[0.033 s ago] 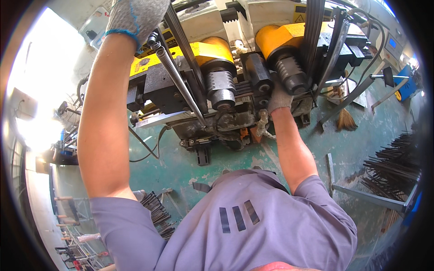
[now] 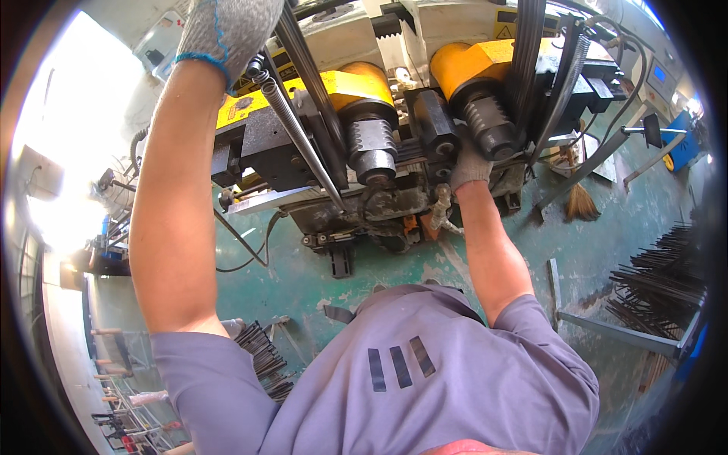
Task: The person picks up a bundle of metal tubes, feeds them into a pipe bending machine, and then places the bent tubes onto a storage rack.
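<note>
Hardly anything has moved since the earlier frame at the yellow-and-black machine (image 2: pixel 364 83).
Its black block (image 2: pixel 434 123) sits in the middle. The gloved right hand (image 2: pixel 471 162) is just right of the block, near a ridged metal cylinder (image 2: pixel 490 127), fingers hidden: can't tell its grip. The gloved left hand (image 2: pixel 231 32) is well left of the block, near a coil spring (image 2: pixel 292 125), cut off on top: can't tell its grip either.

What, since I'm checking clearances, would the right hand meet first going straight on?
Probably the black block, just up-left of the right hand in the picture, though depth is unclear.
</note>
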`<state>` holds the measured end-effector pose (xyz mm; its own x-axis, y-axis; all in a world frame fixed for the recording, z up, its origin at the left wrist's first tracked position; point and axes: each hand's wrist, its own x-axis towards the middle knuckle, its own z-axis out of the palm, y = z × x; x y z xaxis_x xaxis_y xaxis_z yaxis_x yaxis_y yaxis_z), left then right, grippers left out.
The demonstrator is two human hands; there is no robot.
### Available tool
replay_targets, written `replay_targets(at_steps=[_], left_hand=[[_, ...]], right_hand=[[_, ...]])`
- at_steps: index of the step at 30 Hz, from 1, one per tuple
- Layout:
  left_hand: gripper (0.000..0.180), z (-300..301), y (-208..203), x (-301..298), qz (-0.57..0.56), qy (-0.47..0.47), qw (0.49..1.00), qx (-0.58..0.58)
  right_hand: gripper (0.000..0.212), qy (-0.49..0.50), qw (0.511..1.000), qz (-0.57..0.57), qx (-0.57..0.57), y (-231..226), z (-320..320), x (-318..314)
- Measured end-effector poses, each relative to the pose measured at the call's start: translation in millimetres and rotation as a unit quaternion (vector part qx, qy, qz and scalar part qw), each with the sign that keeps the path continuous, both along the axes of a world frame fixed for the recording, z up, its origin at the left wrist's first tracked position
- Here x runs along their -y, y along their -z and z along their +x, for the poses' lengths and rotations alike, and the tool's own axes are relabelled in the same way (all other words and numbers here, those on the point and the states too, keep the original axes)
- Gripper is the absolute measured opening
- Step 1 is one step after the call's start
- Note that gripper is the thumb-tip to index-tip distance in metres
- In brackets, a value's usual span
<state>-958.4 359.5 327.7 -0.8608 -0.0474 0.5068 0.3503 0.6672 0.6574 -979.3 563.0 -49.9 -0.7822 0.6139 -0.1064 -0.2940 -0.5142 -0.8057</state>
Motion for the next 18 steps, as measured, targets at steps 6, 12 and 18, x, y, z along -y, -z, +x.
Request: replay_targets(at_steps=[6, 12, 18], left_hand=[[0.017, 16, -6, 30, -0.043, 0.029, 0.995, 0.091], [0.033, 1, 12, 49, -0.168, 0.051, 0.983, -0.056], [0.051, -34, 8, 75, -0.202, 0.038, 0.979, -0.002]], right_hand=[[0.026, -0.027, 0.976, 0.208, 0.05, 40, -9, 5], [0.023, -0.014, 0.999, 0.049, -0.019, 46, -13, 1], [0.023, -0.003, 0.995, 0.102, 0.015, 47, -15, 1]])
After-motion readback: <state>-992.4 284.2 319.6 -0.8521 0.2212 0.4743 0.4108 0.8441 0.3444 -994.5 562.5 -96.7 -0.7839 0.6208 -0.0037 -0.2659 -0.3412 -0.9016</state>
